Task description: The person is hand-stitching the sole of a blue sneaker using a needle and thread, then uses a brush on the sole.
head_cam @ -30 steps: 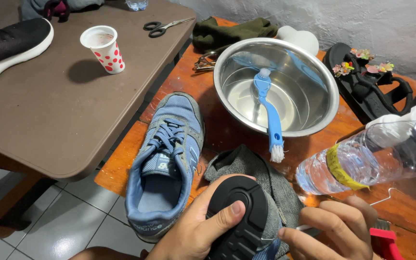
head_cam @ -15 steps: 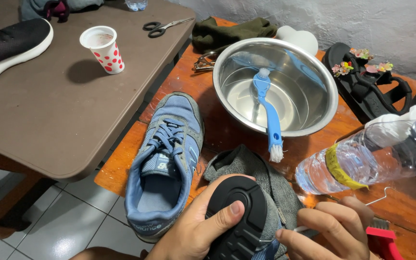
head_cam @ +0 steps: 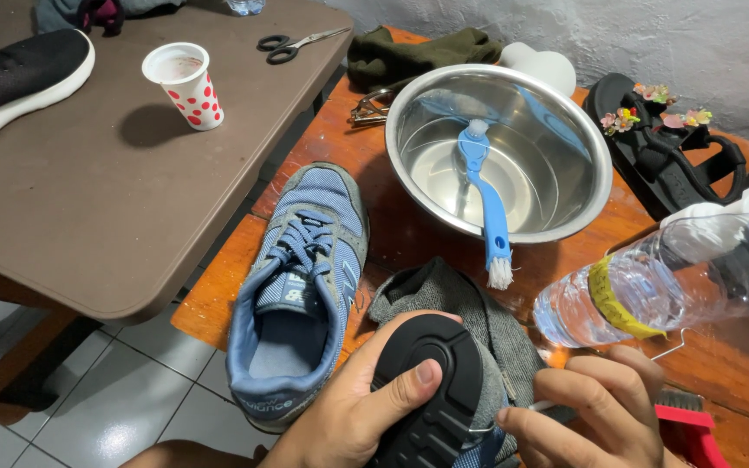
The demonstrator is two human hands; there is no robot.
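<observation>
My left hand (head_cam: 353, 416) grips a blue sneaker turned sole up, its black sole (head_cam: 431, 381) facing me, thumb pressed on the sole. My right hand (head_cam: 595, 416) is beside the shoe's right edge, fingers pinched on a thin white stick (head_cam: 541, 405) that touches the shoe. A grey cloth (head_cam: 478, 308) lies under and behind the held shoe. The matching blue sneaker (head_cam: 301, 286) sits upright on the orange wooden table (head_cam: 392, 225), just left of my hands.
A steel bowl (head_cam: 582, 204) holds a blue brush (head_cam: 487, 204). A clear plastic bottle (head_cam: 661, 282) lies on its side at right, a red brush (head_cam: 687, 425) beneath it. Black flowered sandals (head_cam: 652, 143) behind. On the brown table (head_cam: 88, 208): polka-dot cup (head_cam: 185, 85), scissors (head_cam: 292, 43), dark shoe (head_cam: 10, 78).
My right hand's fingers have shifted slightly against the shoe's edge. Everything else stays as it was.
</observation>
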